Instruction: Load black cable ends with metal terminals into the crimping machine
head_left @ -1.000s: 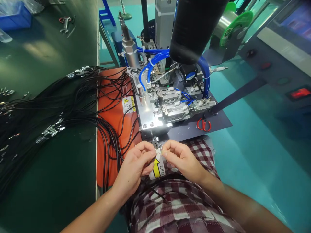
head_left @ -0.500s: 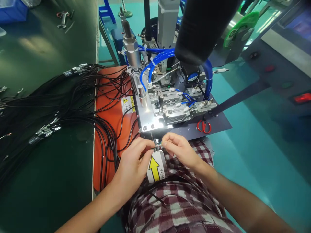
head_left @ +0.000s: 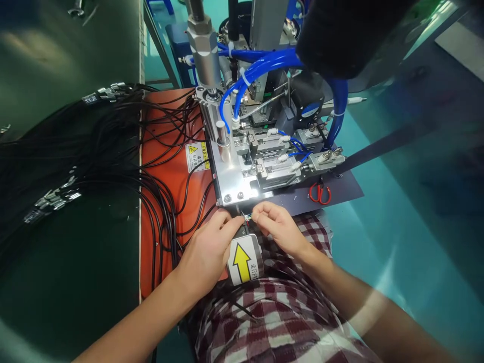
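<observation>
My left hand (head_left: 208, 247) is closed at the front edge of the machine (head_left: 236, 176), its thumb pressed against a small bunch of thin coloured wires (head_left: 248, 218). My right hand (head_left: 279, 228) pinches the other side of the same wires between thumb and curled fingers. The fingertips hide most of the wires, and what they join to is too small to make out. Just below the hands sits a white label with a yellow arrow (head_left: 242, 259) on a metal part. Black cables (head_left: 161, 217) run over the orange board (head_left: 151, 275) beside my left hand.
Red-handled scissors (head_left: 319, 193) lie on the dark plate right of my right hand. Blue air hoses (head_left: 272, 60) and a black cylinder (head_left: 340, 40) hang over the machine. Cable bundles with metal connectors (head_left: 55, 199) lie on the dark green table (head_left: 94, 262) at left.
My left hand has turned, bringing its thumb across to the wires while the index finger has curled back. My right hand keeps its pinch. The head view has shifted slightly.
</observation>
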`<state>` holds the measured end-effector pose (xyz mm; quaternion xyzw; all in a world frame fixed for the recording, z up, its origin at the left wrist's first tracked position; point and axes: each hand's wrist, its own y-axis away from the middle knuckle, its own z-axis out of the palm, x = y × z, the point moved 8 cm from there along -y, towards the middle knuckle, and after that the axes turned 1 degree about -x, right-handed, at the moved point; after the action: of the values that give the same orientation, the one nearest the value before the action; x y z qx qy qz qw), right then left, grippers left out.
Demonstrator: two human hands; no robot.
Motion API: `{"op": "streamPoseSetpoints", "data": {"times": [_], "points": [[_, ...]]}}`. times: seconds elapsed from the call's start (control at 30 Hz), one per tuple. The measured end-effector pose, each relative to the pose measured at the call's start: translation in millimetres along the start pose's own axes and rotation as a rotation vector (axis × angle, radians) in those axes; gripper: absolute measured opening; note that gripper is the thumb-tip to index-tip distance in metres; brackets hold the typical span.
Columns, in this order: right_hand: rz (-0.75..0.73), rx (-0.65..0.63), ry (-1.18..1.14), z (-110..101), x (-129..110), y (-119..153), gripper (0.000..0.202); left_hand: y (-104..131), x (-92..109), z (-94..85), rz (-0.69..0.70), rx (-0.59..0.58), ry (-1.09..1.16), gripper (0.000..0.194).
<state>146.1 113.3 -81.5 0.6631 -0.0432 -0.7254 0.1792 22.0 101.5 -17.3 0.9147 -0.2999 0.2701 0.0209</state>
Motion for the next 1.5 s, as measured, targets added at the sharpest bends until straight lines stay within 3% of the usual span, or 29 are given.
{"op": "streamPoseSetpoints", "data": {"times": [0.7, 1.1, 1.5], "points": [[-0.002, 0.048, 0.043, -3.7, 4.0, 1.7, 0.018, -1.5, 4.1, 3.1, 0.053, -0.021, -0.143, 0.032], [-0.271, 0.09, 0.287, -6.2, -6.0, 6.0, 0.01, -0.5, 4.0, 5.5, 0.07, -0.014, -0.163, 0.032], [-0.159, 0.087, 0.258, -6.7, -3.3, 4.8, 0.011, -0.8, 13.1, 4.5, 0.144, -0.019, -0.235, 0.027]]}}
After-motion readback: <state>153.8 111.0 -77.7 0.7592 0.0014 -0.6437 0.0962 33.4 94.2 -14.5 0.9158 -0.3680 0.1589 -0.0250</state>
